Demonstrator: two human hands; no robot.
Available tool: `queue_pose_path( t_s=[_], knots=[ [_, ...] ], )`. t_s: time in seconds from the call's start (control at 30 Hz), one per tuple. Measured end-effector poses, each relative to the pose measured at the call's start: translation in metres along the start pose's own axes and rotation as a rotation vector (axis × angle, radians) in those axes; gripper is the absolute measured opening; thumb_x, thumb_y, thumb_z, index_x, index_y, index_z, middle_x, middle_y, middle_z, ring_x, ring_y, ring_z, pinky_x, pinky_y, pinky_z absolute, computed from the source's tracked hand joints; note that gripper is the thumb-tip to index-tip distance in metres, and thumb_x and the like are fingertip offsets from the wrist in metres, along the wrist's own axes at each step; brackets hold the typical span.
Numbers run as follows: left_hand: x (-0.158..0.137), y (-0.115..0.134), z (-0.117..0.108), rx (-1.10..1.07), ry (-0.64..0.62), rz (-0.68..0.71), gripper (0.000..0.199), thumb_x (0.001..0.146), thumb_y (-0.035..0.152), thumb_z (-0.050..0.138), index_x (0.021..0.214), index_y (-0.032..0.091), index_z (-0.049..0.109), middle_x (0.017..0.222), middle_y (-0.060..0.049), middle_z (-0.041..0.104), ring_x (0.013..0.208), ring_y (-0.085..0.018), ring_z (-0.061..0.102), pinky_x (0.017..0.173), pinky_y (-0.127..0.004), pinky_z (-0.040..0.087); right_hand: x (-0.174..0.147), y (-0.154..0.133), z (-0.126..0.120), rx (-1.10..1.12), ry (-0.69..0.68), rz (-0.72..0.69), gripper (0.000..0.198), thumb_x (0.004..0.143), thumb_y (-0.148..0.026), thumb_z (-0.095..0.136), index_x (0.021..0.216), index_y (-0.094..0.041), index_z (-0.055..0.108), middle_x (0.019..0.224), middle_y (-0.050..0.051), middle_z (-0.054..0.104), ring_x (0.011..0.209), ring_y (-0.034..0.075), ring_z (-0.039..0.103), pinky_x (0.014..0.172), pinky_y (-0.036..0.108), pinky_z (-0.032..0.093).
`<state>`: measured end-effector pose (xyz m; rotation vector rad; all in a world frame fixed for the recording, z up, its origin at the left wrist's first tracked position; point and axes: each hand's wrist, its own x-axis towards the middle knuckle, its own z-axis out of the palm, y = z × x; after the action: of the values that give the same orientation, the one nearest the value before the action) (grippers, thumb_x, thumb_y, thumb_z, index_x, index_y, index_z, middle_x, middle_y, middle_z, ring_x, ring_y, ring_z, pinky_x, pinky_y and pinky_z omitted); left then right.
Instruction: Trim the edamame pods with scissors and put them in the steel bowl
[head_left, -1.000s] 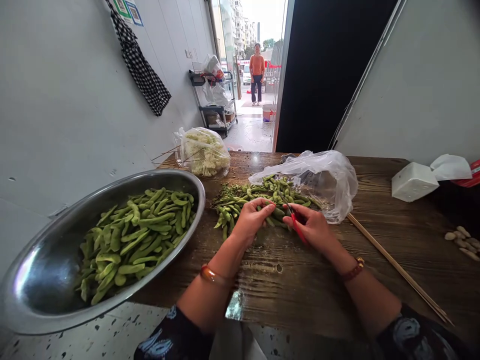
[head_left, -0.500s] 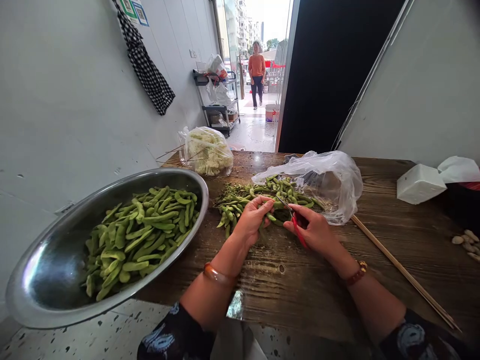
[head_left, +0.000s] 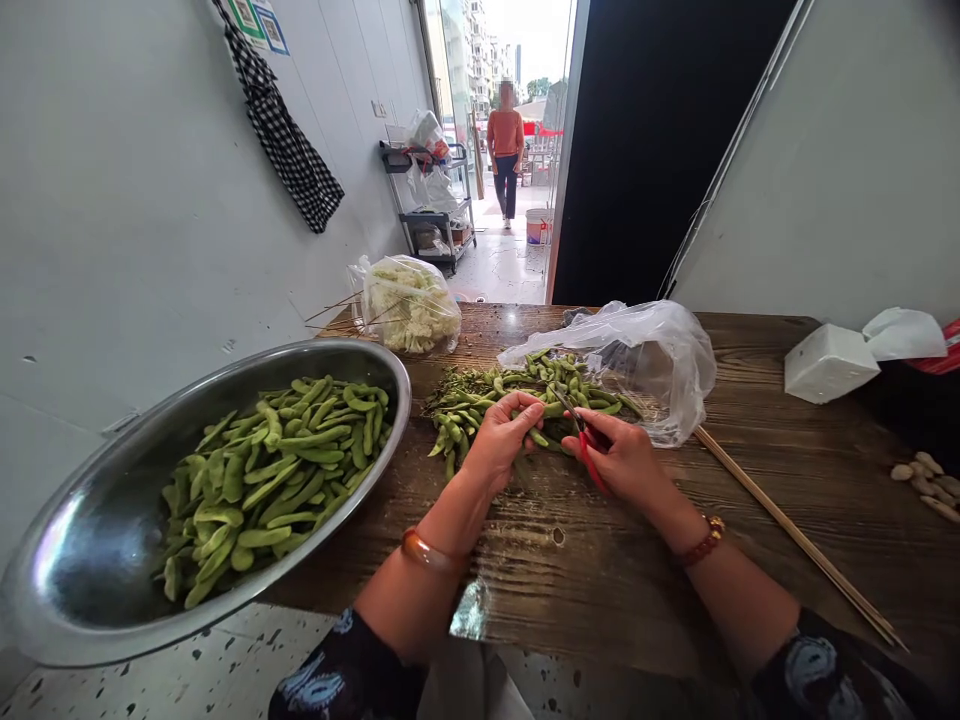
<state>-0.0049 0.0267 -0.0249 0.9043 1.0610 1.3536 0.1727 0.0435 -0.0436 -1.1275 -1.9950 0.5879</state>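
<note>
My left hand (head_left: 504, 440) pinches a green edamame pod (head_left: 538, 438), whose end pokes out past the fingers. Red-handled scissors (head_left: 591, 462) are gripped in my right hand (head_left: 626, 460), their dark blades pointing up and left close to my left fingertips. Behind both hands lies a pile of edamame pods (head_left: 469, 408) with bits of stem on the wooden table. To the left, a large metal bowl (head_left: 97, 545) stands tilted in view with many loose pods (head_left: 292, 470) in it. Parts of the held pod are hidden by my fingers.
A clear plastic bag (head_left: 679, 350) lies behind the pile, and a bag of cauliflower (head_left: 411, 305) sits at the table's far left. Wooden sticks (head_left: 799, 535), a white tissue box (head_left: 829, 365) and peanuts (head_left: 928, 482) are at right. A person (head_left: 505, 150) walks in the doorway.
The scissor blades look more apart and the red handles have shifted slightly. My left hand keeps its pinch on the pod. The view has moved a little, and the person in the doorway has stepped.
</note>
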Motion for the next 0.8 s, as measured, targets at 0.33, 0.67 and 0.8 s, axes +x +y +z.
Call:
queue_pose_path(
  t_s=[0.33, 0.67, 0.8],
  knots=[
    [0.003, -0.002, -0.002, 0.118, 0.032, 0.093, 0.030, 0.069, 0.040, 0.073, 0.081, 0.015, 0.062, 0.062, 0.004, 0.052, 0.048, -0.004, 0.041, 0.042, -0.015, 0.031, 0.009, 0.007, -0.003, 0.142, 0.040, 0.116, 0.048, 0.080, -0.050, 0.060, 0.112, -0.014, 0.068, 0.080, 0.005, 0.071, 0.066, 0.018, 0.060, 0.061, 0.027, 0.046],
    [-0.035, 0.049, 0.022, 0.696, 0.056, 0.418, 0.015, 0.079, 0.030, 0.059, 0.077, 0.017, 0.065, 0.067, 0.000, 0.058, 0.063, -0.011, 0.049, 0.060, -0.022, 0.040, 0.010, 0.026, -0.007, 0.142, 0.111, 0.112, 0.054, 0.078, -0.058, 0.057, 0.108, -0.015, 0.069, 0.077, 0.006, 0.069, 0.063, 0.019, 0.058, 0.055, 0.028, 0.042],
    [-0.062, 0.109, -0.016, 1.048, 0.219, 0.604, 0.014, 0.081, 0.027, 0.057, 0.079, 0.018, 0.067, 0.077, -0.002, 0.065, 0.075, -0.016, 0.056, 0.075, -0.026, 0.043, 0.009, 0.030, -0.005, 0.139, 0.116, 0.075, 0.056, 0.078, -0.060, 0.055, 0.107, -0.014, 0.070, 0.068, 0.005, 0.067, 0.058, 0.017, 0.056, 0.052, 0.027, 0.039]
  ],
)
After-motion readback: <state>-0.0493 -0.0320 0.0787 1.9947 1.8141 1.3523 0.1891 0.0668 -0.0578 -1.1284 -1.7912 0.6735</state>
